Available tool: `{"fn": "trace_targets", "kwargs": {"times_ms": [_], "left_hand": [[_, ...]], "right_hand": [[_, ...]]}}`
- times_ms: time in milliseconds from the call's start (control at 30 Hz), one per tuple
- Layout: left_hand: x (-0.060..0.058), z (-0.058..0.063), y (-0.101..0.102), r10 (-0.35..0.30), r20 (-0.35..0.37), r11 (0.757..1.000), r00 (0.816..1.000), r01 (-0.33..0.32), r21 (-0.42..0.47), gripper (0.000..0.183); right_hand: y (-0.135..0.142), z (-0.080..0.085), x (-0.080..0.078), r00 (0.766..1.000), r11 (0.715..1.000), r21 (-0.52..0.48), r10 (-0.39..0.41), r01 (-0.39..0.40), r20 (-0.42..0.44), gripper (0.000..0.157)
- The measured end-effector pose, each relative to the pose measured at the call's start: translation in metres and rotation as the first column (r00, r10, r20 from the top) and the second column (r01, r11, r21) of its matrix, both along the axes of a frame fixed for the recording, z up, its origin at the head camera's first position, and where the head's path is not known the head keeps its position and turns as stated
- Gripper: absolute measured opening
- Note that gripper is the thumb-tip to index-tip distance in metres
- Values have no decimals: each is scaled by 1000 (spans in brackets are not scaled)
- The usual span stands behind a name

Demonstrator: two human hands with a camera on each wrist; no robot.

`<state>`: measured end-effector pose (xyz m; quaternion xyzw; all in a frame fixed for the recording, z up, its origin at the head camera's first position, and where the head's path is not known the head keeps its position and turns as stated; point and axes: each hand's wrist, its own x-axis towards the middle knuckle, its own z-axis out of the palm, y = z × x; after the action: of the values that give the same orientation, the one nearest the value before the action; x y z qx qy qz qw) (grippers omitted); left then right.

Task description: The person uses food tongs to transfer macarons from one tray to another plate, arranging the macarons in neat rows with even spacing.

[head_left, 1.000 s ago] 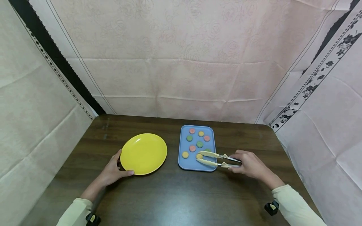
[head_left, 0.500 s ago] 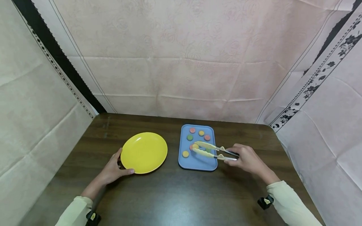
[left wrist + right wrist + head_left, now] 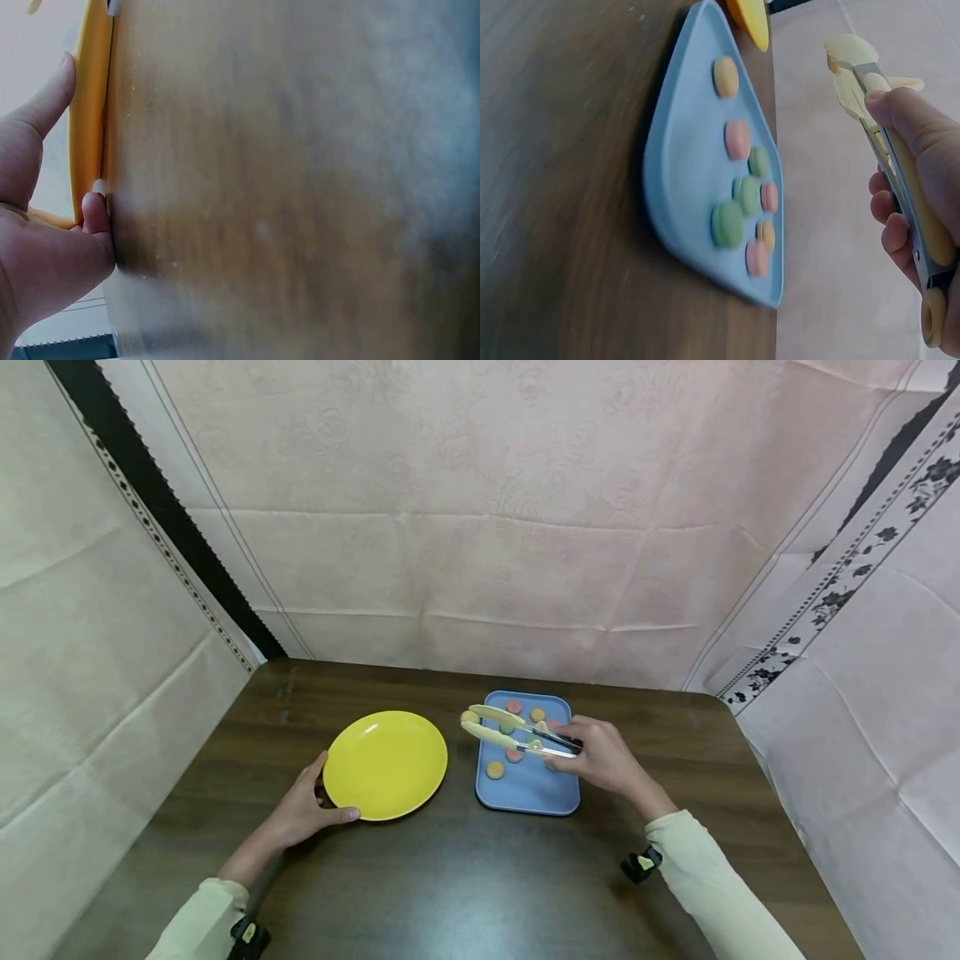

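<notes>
My right hand grips a pair of tongs with pale yellow tips and metal arms. A yellow macaron is pinched at the tong tips, raised above the left edge of a blue tray. Pink, green and yellow macarons stay on the tray, some covered by the tongs and hand in the head view. My left hand holds the near left rim of a round yellow plate, its thumb against the edge and other fingers partly hidden. Nothing lies on the plate's surface.
Plate and tray sit side by side on a dark wooden table, with a strip of wood between them. Pale cloth hangs behind the table and at both sides.
The right hand and tongs have lifted the yellow macaron off the tray's near part and carried it up and left, past the tray's left edge. The left hand and plate stay put.
</notes>
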<state>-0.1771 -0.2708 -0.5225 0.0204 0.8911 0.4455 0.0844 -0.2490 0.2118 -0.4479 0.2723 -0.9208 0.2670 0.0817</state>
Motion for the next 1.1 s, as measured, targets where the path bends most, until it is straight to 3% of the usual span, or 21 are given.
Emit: {"fn": "trace_targets", "kwargs": {"times_ms": [200, 467, 833, 1100], "left_hand": [[-1, 0, -1, 3, -2, 1000, 1000, -3, 0, 128], [-3, -1, -2, 5, -1, 1000, 1000, -5, 0, 129], [-4, -1, -1, 5, 20, 1000, 1000, -5, 3, 129], [0, 1, -1, 9, 30, 1000, 1000, -9, 1, 130]], "right_hand": [[-31, 0, -13, 999, 999, -9, 45, -45, 12, 53], [-72, -3, -28, 988, 990, 1, 143, -144, -59, 44], [-127, -11, -40, 978, 978, 52, 200, -203, 51, 39], [-155, -19, -42, 973, 974, 131, 162, -185, 166, 46]]}}
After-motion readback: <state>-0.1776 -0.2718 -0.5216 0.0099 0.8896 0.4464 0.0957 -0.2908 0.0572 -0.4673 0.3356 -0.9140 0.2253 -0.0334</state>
